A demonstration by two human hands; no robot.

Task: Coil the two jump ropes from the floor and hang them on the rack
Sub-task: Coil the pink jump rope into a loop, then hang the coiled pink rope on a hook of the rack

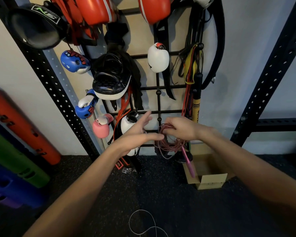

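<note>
A coiled pink jump rope (169, 144) hangs in loops low against the black wall rack (158, 100), its pink handles (189, 164) dangling down. My right hand (181, 128) grips the top of the coil close to a rack peg (159, 119). Beside it, my left hand (140, 130) has its fingers straight, the fingertips near the coil's left edge and holding nothing. A second, white jump rope (143, 223) lies loose on the dark floor at the bottom centre, partly cut off by the frame.
The rack is crowded with boxing gloves (158, 57), red pads, a black helmet and resistance bands (193, 65). An open cardboard box (207, 170) sits on the floor under the coil. Coloured blocks (15, 151) lean at the left; black perforated uprights (272, 71) flank the rack.
</note>
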